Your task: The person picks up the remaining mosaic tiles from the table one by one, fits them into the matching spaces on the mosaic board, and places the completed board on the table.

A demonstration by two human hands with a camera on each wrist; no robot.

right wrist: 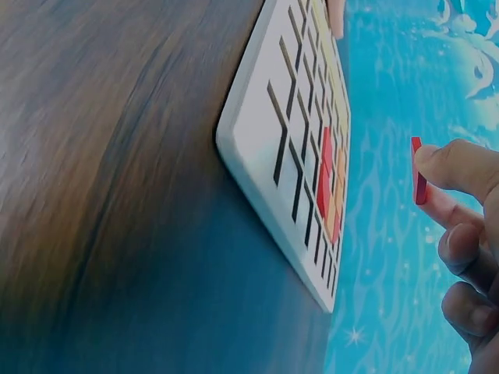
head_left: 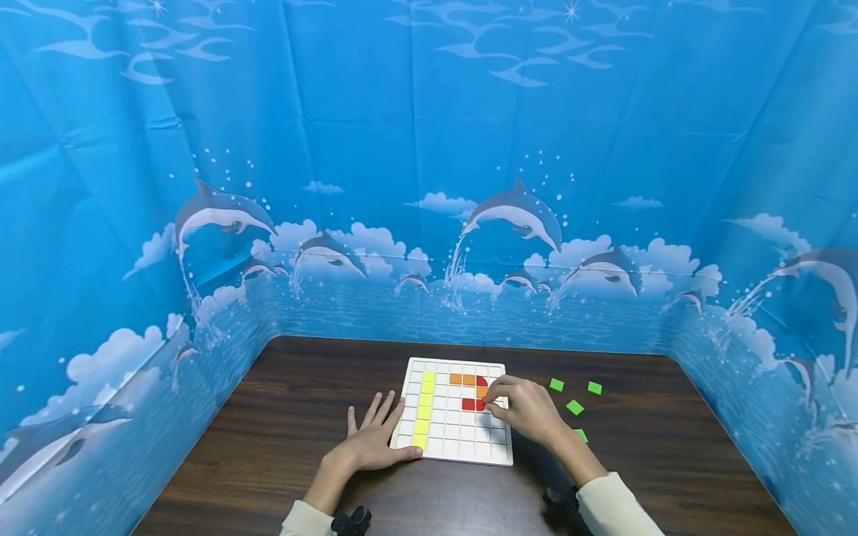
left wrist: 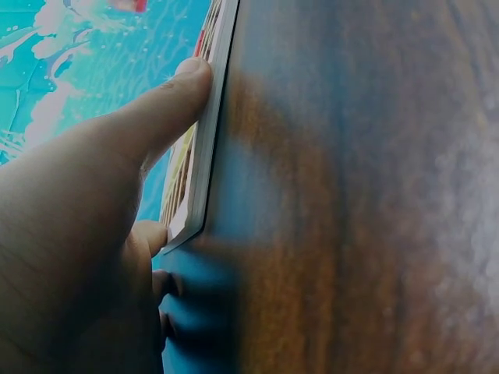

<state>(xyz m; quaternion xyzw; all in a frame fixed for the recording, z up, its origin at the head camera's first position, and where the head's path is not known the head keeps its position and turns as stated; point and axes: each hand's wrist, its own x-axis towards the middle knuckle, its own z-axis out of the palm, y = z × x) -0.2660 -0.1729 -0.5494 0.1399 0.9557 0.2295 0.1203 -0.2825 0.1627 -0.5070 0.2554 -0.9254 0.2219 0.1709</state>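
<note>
A white grid board (head_left: 452, 450) lies on the table, a column of yellow tiles (head_left: 424, 400) along its left part. Orange tiles (head_left: 462, 379) and red tiles (head_left: 468, 404) sit in cells at its upper right. My left hand (head_left: 371, 444) rests with spread fingers at the board's left side, its thumb on the lower left edge. Above the board's right part, my right hand (head_left: 529, 411) pinches a small red tile (right wrist: 419, 171) between thumb and index finger. In the right wrist view that tile is held clear of the board.
Several loose green tiles (head_left: 575, 407) lie on the dark wooden table (head_left: 643, 447) to the right of the board, one partly hidden behind the right wrist. A blue dolphin-print curtain (head_left: 415, 149) surrounds the table at the back and sides.
</note>
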